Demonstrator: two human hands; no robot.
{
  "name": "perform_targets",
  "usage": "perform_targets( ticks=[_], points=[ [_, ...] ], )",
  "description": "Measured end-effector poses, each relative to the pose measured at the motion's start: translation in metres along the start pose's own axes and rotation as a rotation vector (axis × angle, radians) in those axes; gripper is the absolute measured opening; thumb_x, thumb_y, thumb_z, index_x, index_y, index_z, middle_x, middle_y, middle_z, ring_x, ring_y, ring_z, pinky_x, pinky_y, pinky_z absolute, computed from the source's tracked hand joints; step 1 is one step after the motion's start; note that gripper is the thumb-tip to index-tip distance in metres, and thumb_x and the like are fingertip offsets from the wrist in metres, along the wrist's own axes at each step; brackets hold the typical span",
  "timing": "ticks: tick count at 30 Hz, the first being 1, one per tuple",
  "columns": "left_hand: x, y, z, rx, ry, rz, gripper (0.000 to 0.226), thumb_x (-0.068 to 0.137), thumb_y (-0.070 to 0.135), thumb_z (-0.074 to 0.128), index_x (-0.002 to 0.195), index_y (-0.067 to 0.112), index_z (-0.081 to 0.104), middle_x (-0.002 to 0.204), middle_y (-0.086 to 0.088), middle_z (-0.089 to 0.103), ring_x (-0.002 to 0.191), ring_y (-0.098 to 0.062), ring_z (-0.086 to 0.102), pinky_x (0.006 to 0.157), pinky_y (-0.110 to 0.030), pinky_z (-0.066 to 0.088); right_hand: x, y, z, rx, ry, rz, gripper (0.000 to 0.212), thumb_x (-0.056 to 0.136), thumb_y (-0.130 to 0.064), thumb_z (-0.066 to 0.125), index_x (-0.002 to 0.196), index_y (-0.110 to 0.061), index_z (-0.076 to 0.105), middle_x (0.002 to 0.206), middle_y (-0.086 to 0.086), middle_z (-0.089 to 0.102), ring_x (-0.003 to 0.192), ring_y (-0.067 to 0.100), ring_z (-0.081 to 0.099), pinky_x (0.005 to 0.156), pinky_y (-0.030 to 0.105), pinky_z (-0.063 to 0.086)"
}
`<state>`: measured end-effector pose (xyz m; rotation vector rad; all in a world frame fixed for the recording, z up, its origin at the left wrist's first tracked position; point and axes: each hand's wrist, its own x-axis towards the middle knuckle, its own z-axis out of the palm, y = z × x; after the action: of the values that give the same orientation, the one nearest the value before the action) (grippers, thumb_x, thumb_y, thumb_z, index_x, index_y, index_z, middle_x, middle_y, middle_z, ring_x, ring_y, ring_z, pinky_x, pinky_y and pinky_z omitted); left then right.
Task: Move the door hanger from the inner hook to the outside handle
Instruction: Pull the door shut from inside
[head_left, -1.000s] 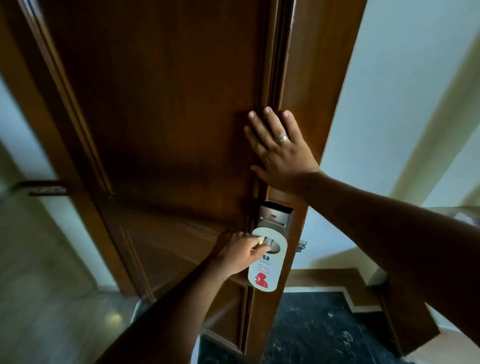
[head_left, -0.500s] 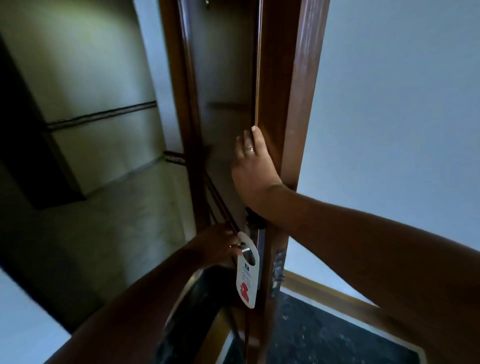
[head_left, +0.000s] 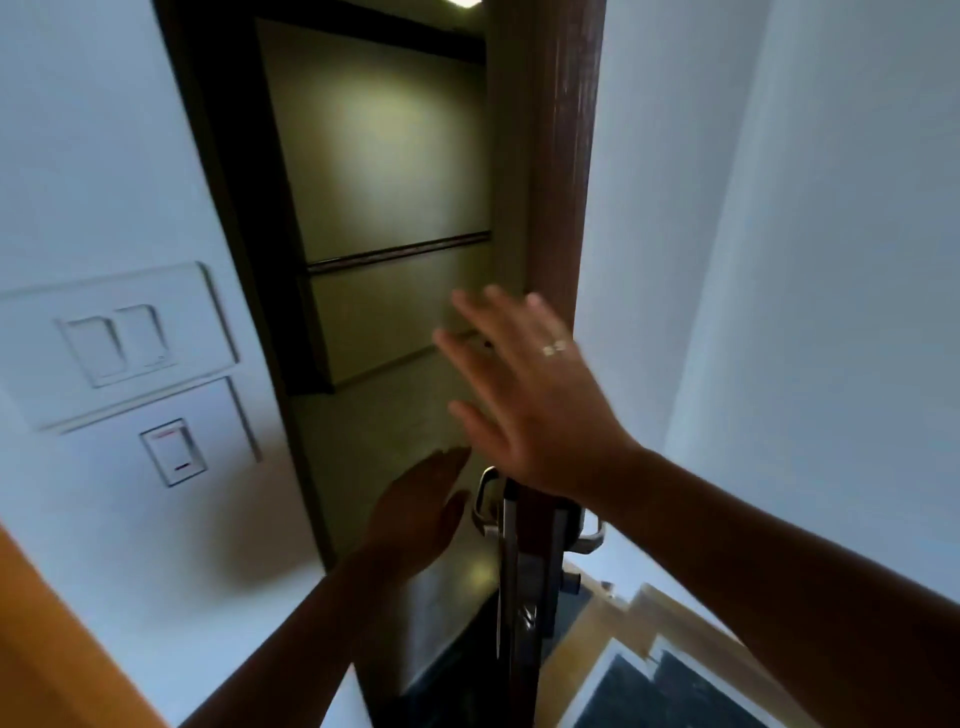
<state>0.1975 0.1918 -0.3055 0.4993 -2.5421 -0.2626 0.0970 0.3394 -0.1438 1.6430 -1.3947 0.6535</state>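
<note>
Head view: the right hand (head_left: 540, 400), ring on one finger, is spread flat with fingers (head_left: 467, 306) splayed, holding nothing, just left of the dark brown wooden door's edge (head_left: 563, 208). The left hand (head_left: 421, 512) is open and empty, near the silver metal outside handle (head_left: 485, 499). The door hanger cannot be made out.

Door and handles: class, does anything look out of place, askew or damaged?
Nothing stands out. The door shows edge-on, undamaged; the left hand and right hand are open, empty. The hanger cannot be made out on the outside handle.
</note>
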Motion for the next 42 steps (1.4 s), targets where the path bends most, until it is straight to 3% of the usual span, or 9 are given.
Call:
perform_targets(
  ticks=[3,7,13,18,21,25,29,35,42],
  points=[
    [-0.008,0.003,-0.043,-0.106,0.291,-0.079,0.056,0.098,0.028,0.054,0.147,0.007,0.038,0.148,-0.015,0.049,0.134,-0.027,0.048,0.11,-0.034,0.034,-0.004,0.007,0.013,0.077,0.111,0.137,0.059,0.093,-0.044,0.047,0.143,-0.015,0.037,0.153,0.017,0.034,0.144,0.031,0.026,0.118,0.05,0.015],
    [0.003,0.023,-0.097,-0.107,0.494,-0.143,0.064,0.1,0.043,0.042,0.152,0.013,0.022,0.156,-0.013,0.037,0.143,-0.02,0.032,0.112,-0.034,0.027,-0.01,0.02,0.053,0.115,-0.014,0.276,0.063,0.095,-0.051,0.038,0.146,-0.016,0.029,0.158,0.016,0.028,0.147,0.034,0.02,0.118,0.054,0.016],
    [0.044,0.033,-0.148,0.299,0.702,-0.087,0.073,0.097,0.039,0.044,0.155,0.012,0.008,0.163,-0.014,0.018,0.151,-0.021,0.005,0.122,-0.039,0.013,-0.009,0.043,0.137,0.156,-0.278,0.301,0.074,0.094,-0.057,0.037,0.153,-0.015,0.018,0.163,0.015,0.011,0.151,0.033,0.005,0.121,0.051,0.011],
    [0.102,0.014,-0.162,0.786,0.642,-0.156,0.072,0.097,0.039,0.045,0.154,0.007,0.013,0.162,-0.021,0.017,0.15,-0.036,0.011,0.121,-0.045,0.007,0.001,0.049,0.198,0.289,-0.349,0.209,0.076,0.093,-0.055,0.039,0.152,-0.011,0.022,0.16,0.021,0.021,0.148,0.04,0.018,0.119,0.053,0.017],
    [0.138,-0.007,-0.163,0.908,0.615,-0.263,0.074,0.096,0.042,0.046,0.155,0.011,0.013,0.163,-0.022,0.014,0.15,-0.038,0.01,0.121,-0.048,0.007,-0.011,0.046,0.229,0.43,-0.373,0.144,0.078,0.09,-0.048,0.049,0.151,-0.009,0.022,0.158,0.023,0.023,0.146,0.041,0.021,0.116,0.053,0.019],
    [0.166,-0.041,-0.166,1.03,0.56,-0.396,0.078,0.095,0.054,0.043,0.156,0.019,0.009,0.164,-0.023,0.008,0.151,-0.04,0.006,0.121,-0.055,0.007,-0.049,0.03,0.268,0.56,-0.497,0.125,0.078,0.092,-0.054,0.04,0.152,-0.012,0.015,0.161,0.017,0.018,0.149,0.036,0.015,0.119,0.048,0.021],
    [0.175,-0.068,-0.167,1.13,0.521,-0.454,0.081,0.094,0.063,0.039,0.157,0.023,0.008,0.163,-0.024,0.009,0.15,-0.043,0.006,0.12,-0.056,0.004,-0.069,0.012,0.303,0.582,-0.607,0.078,0.07,0.093,-0.055,0.041,0.148,-0.012,0.031,0.16,0.015,0.022,0.144,0.034,0.029,0.114,0.044,0.03],
    [0.187,-0.1,-0.171,1.132,0.513,-0.504,0.086,0.09,0.071,0.038,0.156,0.022,0.011,0.162,-0.026,0.01,0.149,-0.045,0.007,0.118,-0.056,0.002,-0.064,-0.011,0.337,0.618,-0.609,0.004,0.053,0.098,-0.048,0.024,0.106,-0.013,0.062,0.117,0.01,0.063,0.107,0.027,0.058,0.092,0.038,0.044],
    [0.202,-0.141,-0.164,1.131,0.625,-0.537,0.095,0.084,0.082,0.036,0.154,0.019,0.025,0.16,-0.025,0.022,0.148,-0.046,0.016,0.117,-0.06,0.009,-0.053,-0.026,0.376,0.705,-0.603,0.069,0.05,0.094,-0.051,0.022,0.088,-0.017,0.058,0.085,0.001,0.065,0.078,0.021,0.061,0.073,0.035,0.044]
  ],
)
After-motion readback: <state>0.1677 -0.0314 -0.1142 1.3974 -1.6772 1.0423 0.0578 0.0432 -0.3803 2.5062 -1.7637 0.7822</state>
